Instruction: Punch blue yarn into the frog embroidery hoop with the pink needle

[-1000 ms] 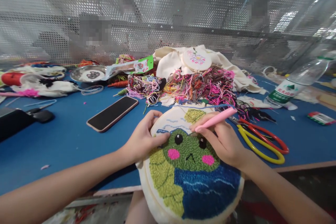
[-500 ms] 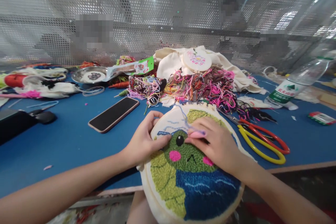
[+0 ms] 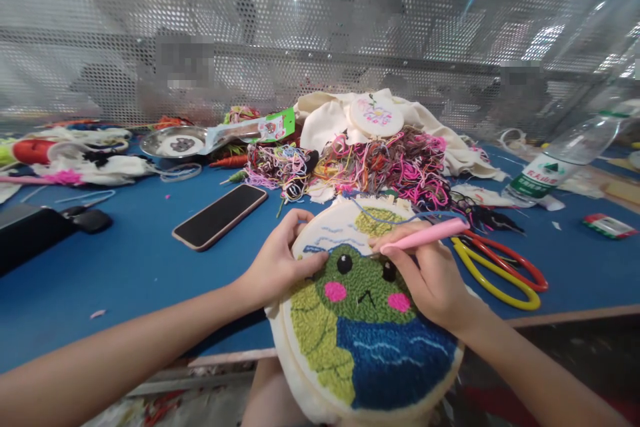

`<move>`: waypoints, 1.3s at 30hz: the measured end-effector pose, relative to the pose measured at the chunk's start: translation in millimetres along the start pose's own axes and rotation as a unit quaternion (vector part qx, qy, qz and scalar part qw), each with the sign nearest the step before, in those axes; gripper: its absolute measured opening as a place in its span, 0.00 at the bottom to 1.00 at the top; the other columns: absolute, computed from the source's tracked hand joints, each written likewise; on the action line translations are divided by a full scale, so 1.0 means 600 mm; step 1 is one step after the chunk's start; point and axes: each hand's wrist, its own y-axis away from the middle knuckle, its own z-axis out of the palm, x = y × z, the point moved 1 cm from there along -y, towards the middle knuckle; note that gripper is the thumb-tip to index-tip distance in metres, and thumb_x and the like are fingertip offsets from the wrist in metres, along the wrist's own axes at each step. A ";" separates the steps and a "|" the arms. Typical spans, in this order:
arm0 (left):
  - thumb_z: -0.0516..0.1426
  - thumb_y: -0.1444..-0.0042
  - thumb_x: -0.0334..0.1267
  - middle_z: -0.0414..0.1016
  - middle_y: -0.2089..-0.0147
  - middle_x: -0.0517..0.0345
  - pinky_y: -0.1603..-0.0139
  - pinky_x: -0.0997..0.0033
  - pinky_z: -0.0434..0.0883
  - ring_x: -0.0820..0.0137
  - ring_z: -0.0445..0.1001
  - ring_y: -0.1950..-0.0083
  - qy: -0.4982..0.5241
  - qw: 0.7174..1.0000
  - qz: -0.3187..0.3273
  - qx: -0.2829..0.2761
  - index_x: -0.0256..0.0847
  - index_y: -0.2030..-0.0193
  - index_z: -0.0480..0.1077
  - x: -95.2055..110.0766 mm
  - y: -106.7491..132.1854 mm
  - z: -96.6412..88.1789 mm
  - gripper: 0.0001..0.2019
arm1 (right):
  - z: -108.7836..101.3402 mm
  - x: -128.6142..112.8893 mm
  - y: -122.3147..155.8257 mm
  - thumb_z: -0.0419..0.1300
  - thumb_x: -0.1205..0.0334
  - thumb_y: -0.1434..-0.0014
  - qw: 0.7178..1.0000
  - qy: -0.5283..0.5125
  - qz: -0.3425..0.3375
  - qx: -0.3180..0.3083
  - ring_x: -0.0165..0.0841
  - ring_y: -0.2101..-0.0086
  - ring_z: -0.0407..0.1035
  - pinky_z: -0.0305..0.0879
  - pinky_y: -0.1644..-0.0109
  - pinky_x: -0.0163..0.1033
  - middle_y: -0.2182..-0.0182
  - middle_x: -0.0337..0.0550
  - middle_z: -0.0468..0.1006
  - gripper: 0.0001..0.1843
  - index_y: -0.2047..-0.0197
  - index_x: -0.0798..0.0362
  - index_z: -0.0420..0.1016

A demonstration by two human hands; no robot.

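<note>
My left hand (image 3: 280, 255) grips the upper left rim of a round embroidery hoop (image 3: 294, 340), its thumb lying on the cloth. The hoop leans on the table edge, above my lap. Its fabric shows a green frog face (image 3: 367, 283) with pink cheeks over dark blue loops, and yellow-green loops at the left and top. In my right hand (image 3: 433, 273) is a pink punch needle (image 3: 425, 235), held like a pen and tilted to the right. Its tip is near the top of the frog's head, partly hidden by my fingers. Blue yarn (image 3: 400, 217) runs from its back end across the hoop.
Red-and-yellow-handled scissors (image 3: 500, 273) lie right of the hoop, a phone (image 3: 220, 217) to its left. Behind are heaped yarn scraps (image 3: 385, 160), a small hoop (image 3: 376, 115) and a metal bowl (image 3: 150, 141). A plastic bottle (image 3: 555, 163) leans at the right. A perforated metal screen (image 3: 320, 20) stands behind.
My right hand has turned and moved slightly right. The punch needle, earlier pointing nearly along the view, now shows its full side. The frog's right eye has come into view.
</note>
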 end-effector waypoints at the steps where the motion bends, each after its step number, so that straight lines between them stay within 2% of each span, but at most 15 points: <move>1: 0.60 0.52 0.36 0.66 0.69 0.66 0.74 0.78 0.63 0.76 0.64 0.72 -0.002 1.000 -0.001 0.000 0.41 0.57 0.56 -0.001 0.000 0.000 0.19 | 0.000 0.000 0.000 0.52 0.66 0.39 1.000 -0.003 0.001 0.001 0.36 0.61 0.71 0.69 0.56 0.44 0.66 0.46 0.75 0.03 0.62 0.52 0.66; 4: 0.60 0.52 0.35 0.65 0.70 0.67 0.74 0.78 0.62 0.77 0.63 0.72 -0.006 1.000 -0.004 0.001 0.41 0.57 0.56 -0.003 0.000 0.000 0.19 | -0.001 0.001 -0.002 0.51 0.66 0.38 1.000 -0.007 0.007 0.000 0.35 0.62 0.71 0.69 0.58 0.42 0.66 0.46 0.75 0.04 0.62 0.52 0.66; 7: 0.60 0.52 0.35 0.64 0.70 0.67 0.75 0.78 0.62 0.77 0.63 0.73 -0.011 1.000 -0.002 0.004 0.41 0.57 0.56 -0.004 0.001 0.000 0.19 | 0.003 -0.001 -0.005 0.53 0.65 0.39 1.000 0.003 -0.004 -0.029 0.34 0.62 0.71 0.68 0.58 0.41 0.65 0.45 0.76 0.03 0.64 0.52 0.67; 12: 0.60 0.53 0.36 0.65 0.70 0.67 0.76 0.79 0.61 0.77 0.63 0.74 -0.007 1.000 -0.007 0.006 0.41 0.57 0.55 -0.003 0.002 0.001 0.19 | 0.015 -0.004 -0.008 0.59 0.61 0.43 0.993 0.094 -0.031 -0.062 0.36 0.64 0.71 0.68 0.61 0.41 0.68 0.44 0.76 0.05 0.67 0.53 0.70; 16: 0.60 0.52 0.35 0.65 0.71 0.67 0.75 0.79 0.62 0.77 0.62 0.73 -0.013 1.000 0.001 0.008 0.41 0.57 0.56 -0.005 -0.001 0.000 0.19 | 0.009 -0.005 -0.003 0.55 0.65 0.40 0.997 0.053 -0.057 -0.017 0.34 0.64 0.72 0.69 0.60 0.39 0.68 0.44 0.77 0.02 0.64 0.53 0.69; 21: 0.60 0.52 0.35 0.66 0.70 0.67 0.73 0.78 0.63 0.76 0.63 0.71 -0.015 1.000 0.013 0.002 0.40 0.57 0.56 -0.008 -0.004 -0.001 0.18 | 0.000 -0.001 0.006 0.53 0.69 0.39 0.999 0.002 -0.031 0.028 0.33 0.62 0.71 0.69 0.56 0.40 0.66 0.45 0.76 0.04 0.62 0.53 0.68; 29: 0.60 0.53 0.36 0.65 0.70 0.67 0.74 0.78 0.62 0.77 0.63 0.72 -0.020 1.000 0.012 0.003 0.40 0.57 0.56 -0.010 -0.002 -0.002 0.18 | 0.003 0.005 0.012 0.53 0.68 0.39 0.999 -0.021 -0.015 0.026 0.33 0.62 0.71 0.69 0.56 0.42 0.66 0.45 0.75 0.03 0.62 0.53 0.68; 33: 0.60 0.53 0.36 0.66 0.70 0.67 0.74 0.78 0.62 0.77 0.63 0.72 -0.021 1.000 0.012 0.005 0.41 0.57 0.56 -0.010 -0.001 -0.001 0.18 | 0.003 -0.001 0.008 0.54 0.66 0.39 0.999 0.015 -0.031 0.016 0.33 0.62 0.72 0.69 0.57 0.40 0.66 0.45 0.76 0.03 0.62 0.53 0.68; 39: 0.60 0.53 0.36 0.65 0.71 0.67 0.75 0.78 0.61 0.77 0.62 0.73 -0.020 1.000 0.019 0.009 0.41 0.57 0.56 -0.008 0.001 0.001 0.19 | 0.018 -0.013 -0.001 0.58 0.60 0.41 0.986 0.147 -0.044 -0.063 0.37 0.65 0.70 0.67 0.63 0.42 0.69 0.44 0.74 0.05 0.67 0.53 0.68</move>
